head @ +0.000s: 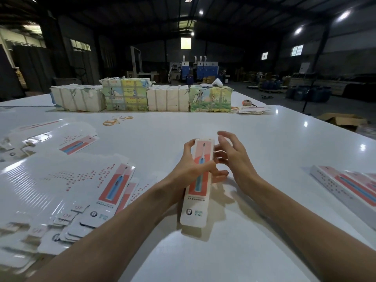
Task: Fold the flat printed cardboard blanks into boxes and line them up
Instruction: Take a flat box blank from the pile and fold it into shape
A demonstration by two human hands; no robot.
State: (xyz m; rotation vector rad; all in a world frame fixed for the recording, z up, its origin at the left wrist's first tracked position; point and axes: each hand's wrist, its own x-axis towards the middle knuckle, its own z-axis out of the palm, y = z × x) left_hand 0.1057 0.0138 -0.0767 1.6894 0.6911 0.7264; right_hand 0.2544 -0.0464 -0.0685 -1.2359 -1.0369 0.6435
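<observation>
One toothbrush box [200,180], gripped by the left hand [193,169], sits above the surface [254,127] toward its near edge. The right hand [234,157] hovers beside its far end, fingers spread, holding nothing. Best to square the sides before tucking that end flap (my judgement). At least two finished boxes [350,186] lie at the right edge, overlapping flat blanks [81,190] at the left are too many to count, and four wrapped bundles [142,96] stand at the far edge.

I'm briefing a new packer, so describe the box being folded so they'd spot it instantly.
On the big white table, near the front middle, the left hand grips a long narrow box printed with a blue toothbrush on red, the open right hand beside it. Unlike the flat blanks at left and finished boxes at right, it alone is held.
</observation>
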